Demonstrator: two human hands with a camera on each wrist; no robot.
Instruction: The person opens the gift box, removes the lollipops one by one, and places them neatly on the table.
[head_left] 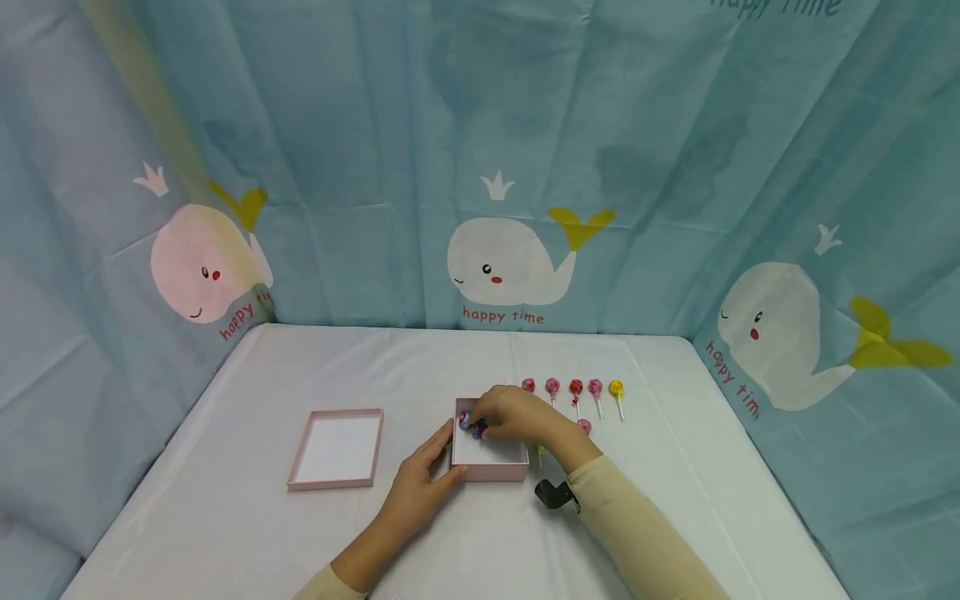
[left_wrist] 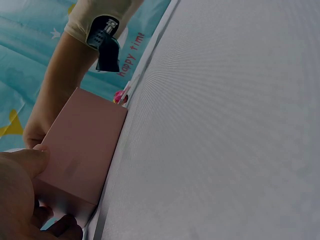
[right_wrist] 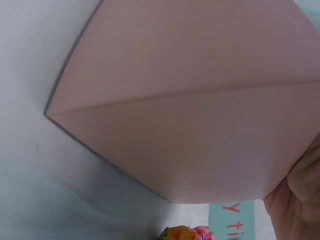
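A pink box [head_left: 489, 472] with a white inside stands on the table, its top uncovered. My left hand [head_left: 418, 483] grips its left side, thumb at the front wall and fingers along the side. Over the back left of the box, my right hand [head_left: 513, 415] reaches in with curled fingers. Its fingertips pinch a dark purple lollipop [head_left: 477, 430]. Right beside that lies a blue-and-red lollipop [head_left: 465, 419] in the box corner. In the left wrist view, the left thumb presses the wall of the box [left_wrist: 82, 145]. The right fingertips are hidden there behind the box.
Left of the box lies its shallow pink lid [head_left: 335, 451], inside up. Several lollipops stand in a row behind and right of the box, among them a yellow lollipop [head_left: 616, 388] and a red lollipop [head_left: 576, 387]. A pink lollipop [head_left: 584, 426] lies nearer, by the right forearm.
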